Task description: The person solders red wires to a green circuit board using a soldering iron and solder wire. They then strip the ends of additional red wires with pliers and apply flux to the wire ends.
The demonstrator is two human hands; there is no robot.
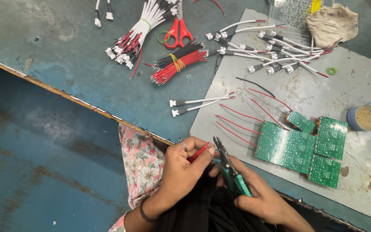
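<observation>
My left hand pinches a red wire at the bench edge, my right hand grips cutters just at its 3 o'clock; jaws biting too deep could sever the strands.

Even, diffuse overhead light, moderately bright, no harsh hotspots. Soft short shadows under the left hand and right hand where they pinch the red wire and hold the green-handled cutters. Floor left of the grip is dimmer. Mild sheen on the grey mat up and right of the grip. Focus sharp at centre; slight softness and wide-angle bend toward corners. Dark cloth below the grip loses detail.
</observation>
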